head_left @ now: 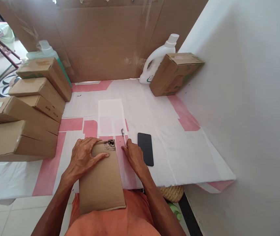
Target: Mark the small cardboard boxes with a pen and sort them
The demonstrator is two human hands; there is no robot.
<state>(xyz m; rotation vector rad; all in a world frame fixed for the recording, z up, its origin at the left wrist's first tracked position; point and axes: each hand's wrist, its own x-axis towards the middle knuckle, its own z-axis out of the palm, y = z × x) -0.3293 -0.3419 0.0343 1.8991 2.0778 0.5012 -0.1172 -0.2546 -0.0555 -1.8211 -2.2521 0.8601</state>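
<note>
The flat cardboard box (102,178) lies at the near edge of the surface (169,144), its long axis running from you toward the far edge, with its near end hanging over that edge above your lap. Your left hand (84,157) rests flat and spread on the box's far left corner, fingers splayed, pressing rather than gripping. Your right hand (134,156) sits just beside the box's right long side, curled around a pen (123,135) whose tip points toward the far edge; the pen is level with the box's far right corner, where a dark scribbled mark (111,143) shows. So the box is to the left of your pen hand, close by, and the marked corner is nearer your right hand than your left palm. A black phone (146,148) lies just right of your right hand. Stacked cardboard boxes (22,111) line the left edge.
</note>
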